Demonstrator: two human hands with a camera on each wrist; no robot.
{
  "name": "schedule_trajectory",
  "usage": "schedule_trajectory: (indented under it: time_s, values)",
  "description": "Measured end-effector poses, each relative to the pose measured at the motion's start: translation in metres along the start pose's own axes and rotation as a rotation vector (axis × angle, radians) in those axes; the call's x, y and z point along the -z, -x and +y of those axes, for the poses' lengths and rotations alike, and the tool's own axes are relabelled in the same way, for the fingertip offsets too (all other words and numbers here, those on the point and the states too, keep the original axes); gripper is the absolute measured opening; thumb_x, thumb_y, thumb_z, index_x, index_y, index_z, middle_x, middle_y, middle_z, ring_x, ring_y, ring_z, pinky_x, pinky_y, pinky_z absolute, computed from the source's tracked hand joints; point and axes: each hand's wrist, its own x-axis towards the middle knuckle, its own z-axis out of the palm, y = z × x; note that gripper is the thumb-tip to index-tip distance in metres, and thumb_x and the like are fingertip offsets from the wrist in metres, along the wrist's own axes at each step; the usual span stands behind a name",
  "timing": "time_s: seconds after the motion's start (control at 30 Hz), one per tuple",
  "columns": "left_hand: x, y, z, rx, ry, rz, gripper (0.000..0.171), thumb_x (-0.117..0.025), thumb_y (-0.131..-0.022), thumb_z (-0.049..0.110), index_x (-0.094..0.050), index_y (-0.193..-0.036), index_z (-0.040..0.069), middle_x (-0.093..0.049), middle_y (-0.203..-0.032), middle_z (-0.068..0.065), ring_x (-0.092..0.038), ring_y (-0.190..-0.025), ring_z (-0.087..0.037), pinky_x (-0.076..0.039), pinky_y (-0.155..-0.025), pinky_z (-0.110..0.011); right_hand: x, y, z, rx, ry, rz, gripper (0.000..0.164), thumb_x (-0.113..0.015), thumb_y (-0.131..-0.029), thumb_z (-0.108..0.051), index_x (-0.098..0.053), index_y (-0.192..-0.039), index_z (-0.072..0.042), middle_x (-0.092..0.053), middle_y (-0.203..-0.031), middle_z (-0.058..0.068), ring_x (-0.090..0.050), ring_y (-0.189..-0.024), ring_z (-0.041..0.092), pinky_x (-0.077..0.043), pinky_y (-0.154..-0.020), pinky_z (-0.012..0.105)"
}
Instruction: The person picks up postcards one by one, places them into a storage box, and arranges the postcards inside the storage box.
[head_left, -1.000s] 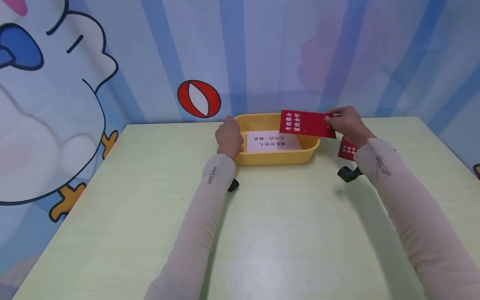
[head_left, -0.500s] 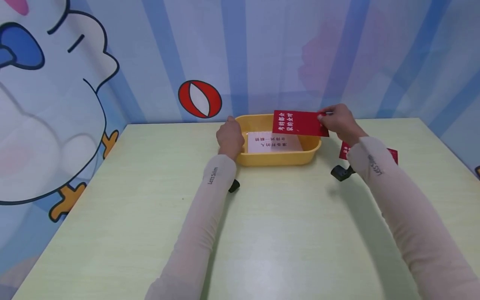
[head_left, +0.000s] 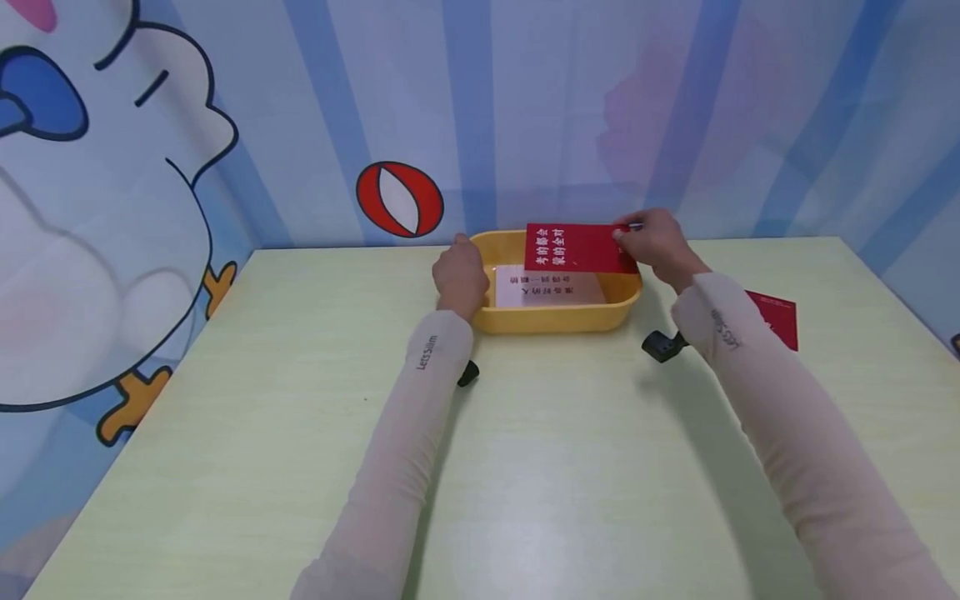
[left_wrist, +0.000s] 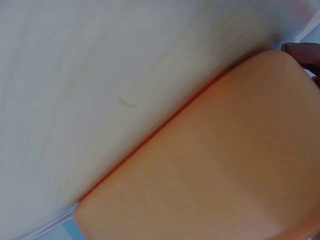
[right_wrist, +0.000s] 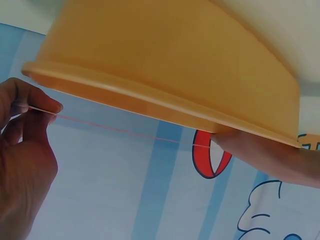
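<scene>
A yellow plastic basin (head_left: 555,320) stands at the back of the table, and a pale card with printed writing (head_left: 551,293) lies inside it. My left hand (head_left: 460,273) grips the basin's left end; in the left wrist view, fingers (left_wrist: 303,54) show at the far corner of the basin wall (left_wrist: 210,160). Pinched between my right thumb and fingers is a red card with white writing (head_left: 573,248), held over the basin. My right hand (head_left: 660,246) is above the basin's right end. Edge-on, the red card (right_wrist: 120,130) shows as a thin line in the right wrist view.
Another red card (head_left: 776,321) lies on the table (head_left: 525,467) to the right, partly hidden by my right sleeve. Close behind the basin rises a blue striped backdrop (head_left: 525,108) with cartoon prints.
My right hand has carried the red card leftward, further over the basin. More of the second red card's right part shows beyond the sleeve. The left hand has stayed at the basin's end.
</scene>
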Motion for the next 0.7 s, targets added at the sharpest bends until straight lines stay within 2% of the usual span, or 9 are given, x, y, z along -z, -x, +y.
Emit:
schedule_trajectory:
  time_s: [0.23,0.47,0.7]
  values:
    - [-0.003,-0.001,0.000,-0.010,0.006,0.012,0.051,-0.064,-0.092,0.022,-0.038,-0.133,0.003,-0.066,-0.103,-0.007,-0.067,-0.092,-0.019,-0.059,-0.083,-0.033,-0.007,-0.001,-0.006,-0.007,0.029,-0.017,0.040,-0.048,-0.101,-0.017,-0.049,-0.139,-0.002,-0.055,-0.129,0.020,-0.059,-0.098,0.024,-0.055,-0.096,0.040]
    - [0.001,-0.001,0.000,0.002,0.005,0.013,0.051,-0.063,-0.093,0.022,-0.038,-0.133,0.004,-0.066,-0.105,-0.007,-0.067,-0.093,-0.019,-0.059,-0.083,-0.033,-0.009,-0.003,-0.009,0.006,0.034,-0.011,0.040,-0.047,-0.102,-0.017,-0.050,-0.138,-0.002,-0.056,-0.127,0.020,-0.059,-0.097,0.025,-0.055,-0.096,0.041]
    - [0.002,0.001,0.002,0.014,0.022,-0.008,0.052,-0.065,-0.092,0.023,-0.038,-0.132,0.004,-0.065,-0.106,-0.007,-0.066,-0.095,-0.019,-0.059,-0.086,-0.033,-0.017,-0.004,-0.009,0.005,0.017,-0.030,0.039,-0.049,-0.101,-0.017,-0.051,-0.137,-0.004,-0.058,-0.126,0.019,-0.061,-0.100,0.026,-0.057,-0.092,0.037]
